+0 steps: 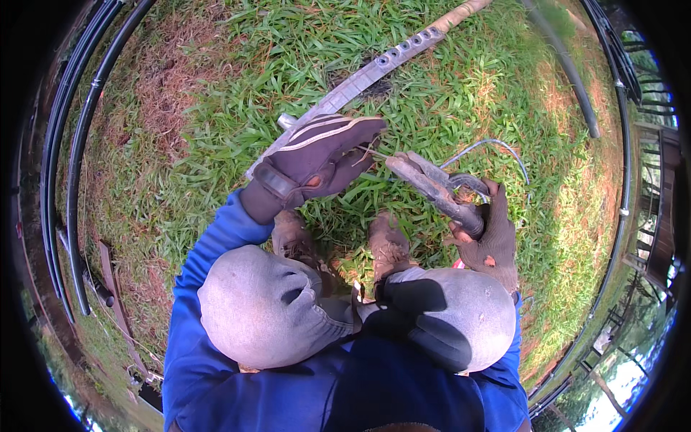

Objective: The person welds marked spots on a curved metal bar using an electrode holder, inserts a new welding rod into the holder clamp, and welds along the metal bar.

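My left hand (331, 155), in a dark glove with pale stripes, pinches a thin wire (378, 153). Just behind it lies a long grey metal bar (399, 54) with a row of holes and a short stub on its side, partly hidden by the glove. My right hand (484, 237), in a worn dark knit glove, is closed round the handles of a scuffed metal plier-like tool (425, 180). The tool's head points left at the wire, near my left fingertips. A curved grey cable (504, 144) lies on the grass behind the tool.
My bent knees and boots (389, 241) are below my hands on the grass (252, 86). Black pipes (93, 86) run along the left and right edges. A dark pipe piece (576, 101) is at upper right. A narrow plank (111, 281) lies at left; wooden railings show at far right.
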